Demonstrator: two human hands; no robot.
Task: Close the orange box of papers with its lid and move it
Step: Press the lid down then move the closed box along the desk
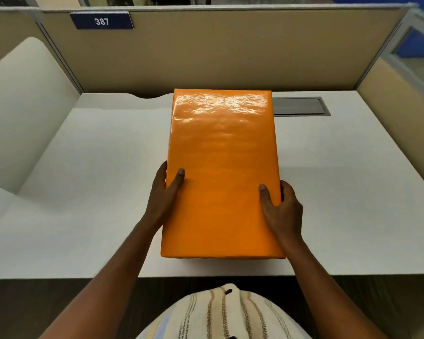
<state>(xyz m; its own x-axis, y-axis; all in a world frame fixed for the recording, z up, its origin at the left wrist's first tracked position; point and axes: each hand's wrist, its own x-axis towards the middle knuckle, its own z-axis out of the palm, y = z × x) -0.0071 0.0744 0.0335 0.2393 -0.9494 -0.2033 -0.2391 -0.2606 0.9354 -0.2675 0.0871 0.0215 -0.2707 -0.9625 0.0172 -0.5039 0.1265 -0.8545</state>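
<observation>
The orange box (pixel 222 167) is in the middle of the white desk (pixel 83 192), its glossy orange lid on top and covering it fully, so the papers are hidden. My left hand (pixel 165 194) grips the box's left side, thumb on the lid. On the right side my right hand (pixel 280 211) holds it the same way, thumb lying on the lid. The box's near end looks slightly raised above the desk; I cannot tell if the far end touches it.
Beige partition walls (pixel 206 52) close off the desk at the back and both sides. A grey cable hatch (pixel 301 106) is set in the desk at the back right, beside the box. A blue sign reading 387 (pixel 101 20) hangs on the back partition.
</observation>
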